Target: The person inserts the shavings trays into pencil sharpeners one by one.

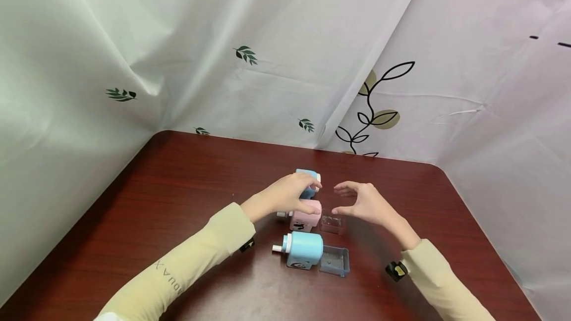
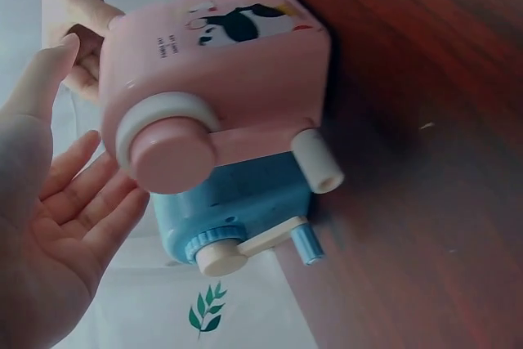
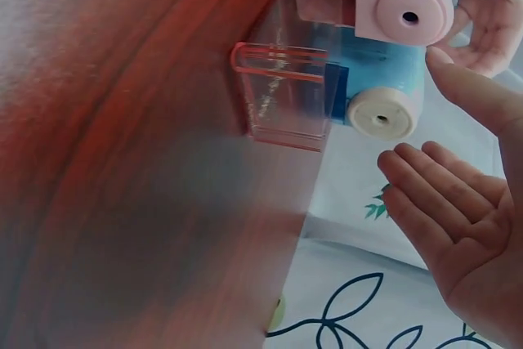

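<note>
Three hand-cranked pencil sharpeners stand in a row on the table. The pink pencil sharpener (image 1: pixel 305 219), with a panda print (image 2: pixel 237 26), is in the middle. My left hand (image 1: pixel 290 193) hovers over it, thumb and fingers spread apart and holding nothing. To the right, my right hand (image 1: pixel 368 204) faces it with fingers extended and nothing between them. The clear pink shavings drawer (image 3: pixel 286 96) juts out beside the pink sharpener. Behind stands a blue pencil sharpener (image 2: pixel 245 194), partly hidden by my left hand in the head view.
Nearest me is a light blue pencil sharpener (image 1: pixel 308 245), its clear bluish drawer (image 1: pixel 334 260) pulled out to the right. The dark red-brown table (image 1: pixel 200 177) ends at a white curtain (image 1: pixel 267 93) with leaf prints.
</note>
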A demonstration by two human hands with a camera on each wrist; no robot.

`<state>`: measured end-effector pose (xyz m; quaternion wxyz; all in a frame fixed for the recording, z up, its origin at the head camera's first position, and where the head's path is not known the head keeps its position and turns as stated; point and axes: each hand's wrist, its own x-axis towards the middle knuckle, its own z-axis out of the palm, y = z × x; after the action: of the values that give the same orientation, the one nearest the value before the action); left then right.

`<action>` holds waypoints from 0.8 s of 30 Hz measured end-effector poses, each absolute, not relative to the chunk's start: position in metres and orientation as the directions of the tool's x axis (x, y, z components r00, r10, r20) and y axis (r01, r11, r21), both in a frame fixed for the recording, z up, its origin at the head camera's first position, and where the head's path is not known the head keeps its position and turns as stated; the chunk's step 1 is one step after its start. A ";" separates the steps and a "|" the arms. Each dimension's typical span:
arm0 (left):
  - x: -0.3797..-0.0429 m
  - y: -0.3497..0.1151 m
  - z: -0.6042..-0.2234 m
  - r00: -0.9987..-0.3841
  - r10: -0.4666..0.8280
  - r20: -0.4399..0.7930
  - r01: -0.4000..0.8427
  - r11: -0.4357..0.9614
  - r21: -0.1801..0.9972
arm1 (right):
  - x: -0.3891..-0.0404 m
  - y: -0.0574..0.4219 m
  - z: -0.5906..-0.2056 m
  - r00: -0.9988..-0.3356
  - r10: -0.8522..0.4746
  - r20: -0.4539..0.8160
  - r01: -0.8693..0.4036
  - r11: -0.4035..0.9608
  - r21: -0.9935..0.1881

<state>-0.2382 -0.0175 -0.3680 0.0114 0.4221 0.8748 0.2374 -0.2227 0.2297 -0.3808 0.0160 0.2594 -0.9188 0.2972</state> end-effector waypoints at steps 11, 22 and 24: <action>-0.237 -0.020 -0.385 -0.645 0.747 0.161 0.738 0.554 0.384 | -0.215 0.238 -0.396 -0.867 -0.494 0.066 -0.458 0.738 -0.495; -0.235 -0.020 -0.389 -0.635 0.757 0.154 0.753 0.563 0.341 | -0.209 0.239 -0.406 -0.851 -0.523 0.037 -0.473 0.735 -0.486; -0.234 -0.020 -0.390 -0.637 0.757 0.144 0.751 0.568 0.337 | -0.208 0.239 -0.408 -0.854 -0.520 0.035 -0.470 0.739 -0.483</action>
<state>-0.2342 -0.0200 -0.3897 0.0083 0.4257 0.8855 0.1860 -0.2083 0.2387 -0.4081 -0.0509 0.2657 -0.9311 0.2446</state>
